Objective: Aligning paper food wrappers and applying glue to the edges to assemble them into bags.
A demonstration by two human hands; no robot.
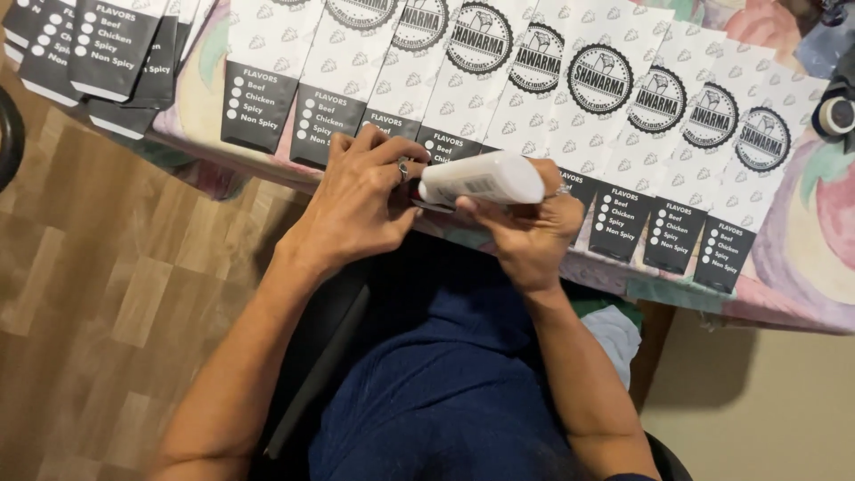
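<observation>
My right hand [527, 233] grips a white glue bottle [485, 178] held sideways, its tip pointing left toward the table's front edge. My left hand [361, 198], with a ring on one finger, presses flat on the lower dark end of a white-and-black printed paper sleeve [445, 80]. Several such flat sleeves lie side by side in an overlapping row [677, 116] across the table, their dark ends toward me. The spot where the bottle's tip meets the paper is hidden behind my left fingers.
A flowered tablecloth [802, 258] covers the table. More dark-ended sleeves are stacked at the upper left [98, 44]. A roll of tape [837, 116] sits at the right edge. Wooden floor [107, 294] lies to the left; my dark blue lap [445, 392] is below.
</observation>
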